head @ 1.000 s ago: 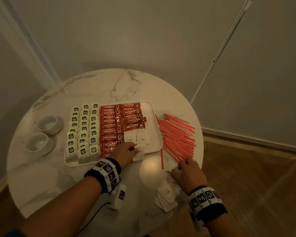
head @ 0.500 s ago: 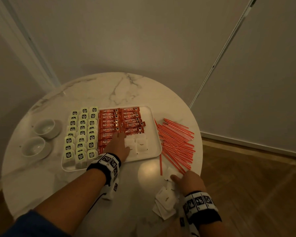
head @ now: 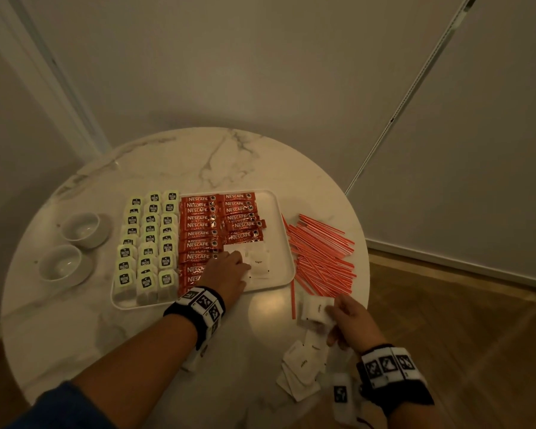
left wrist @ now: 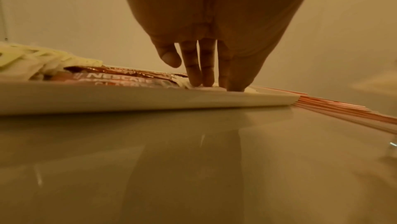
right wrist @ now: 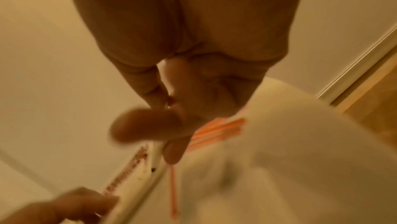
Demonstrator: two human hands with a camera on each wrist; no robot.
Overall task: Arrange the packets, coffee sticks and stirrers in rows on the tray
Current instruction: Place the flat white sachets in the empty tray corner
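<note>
A white tray [head: 283, 243] holds rows of green tea bags [head: 149, 243] on its left and red coffee sticks [head: 205, 227] in its middle. White sugar packets [head: 259, 261] lie at its near right. My left hand [head: 229, 270] reaches over the tray's near rim [left wrist: 150, 98], and its straight fingertips [left wrist: 234, 88] press down on a white packet beside the coffee sticks [left wrist: 120, 78]. My right hand [head: 338, 317] pinches white sugar packets [head: 314, 309] just above the table, near the stirrers. The right wrist view is blurred, with a white packet [right wrist: 290, 151] by the thumb and fingers.
Red stirrers [head: 319, 255] lie in a loose pile on the table right of the tray, and one stirrer [head: 292, 298] lies apart. More loose white packets [head: 300, 363] sit near the table's front edge. Two white cups [head: 81, 227] stand left of the tray.
My left hand carried a white packet further onto the tray and now presses flat on the packets there. My right hand picked white packets up from the table pile.
</note>
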